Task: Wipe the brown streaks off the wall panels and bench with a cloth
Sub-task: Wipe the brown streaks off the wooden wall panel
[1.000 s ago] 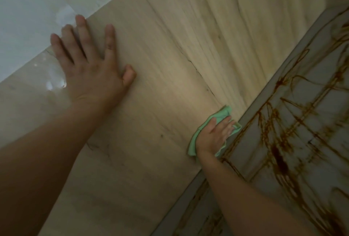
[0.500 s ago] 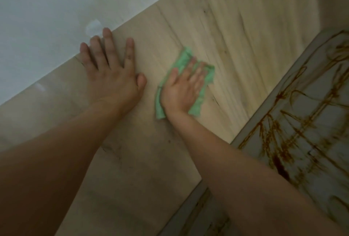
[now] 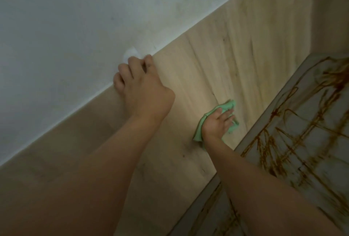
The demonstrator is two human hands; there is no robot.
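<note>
cloth point(image 3: 199, 132) low on wall panel point(image 3: 217, 56), just above bench point(image 3: 302, 141) | r hand point(image 3: 217, 124) flat, fingers spread, pressing it | l hand point(image 3: 143, 88) fingers hooked over panel top edge | risk: stroke overruns into brown streaks point(image 3: 283, 115) (bench not yet wiped), dirty cloth then smears panel

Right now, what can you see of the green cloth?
The green cloth is pale mint, soft-looking and crumpled, pressed against the wood-look wall panel by the right hand, whose straight fingers cover its middle. Folds stick out above the fingertips and below the wrist. It lies near the streaked bench.
</note>
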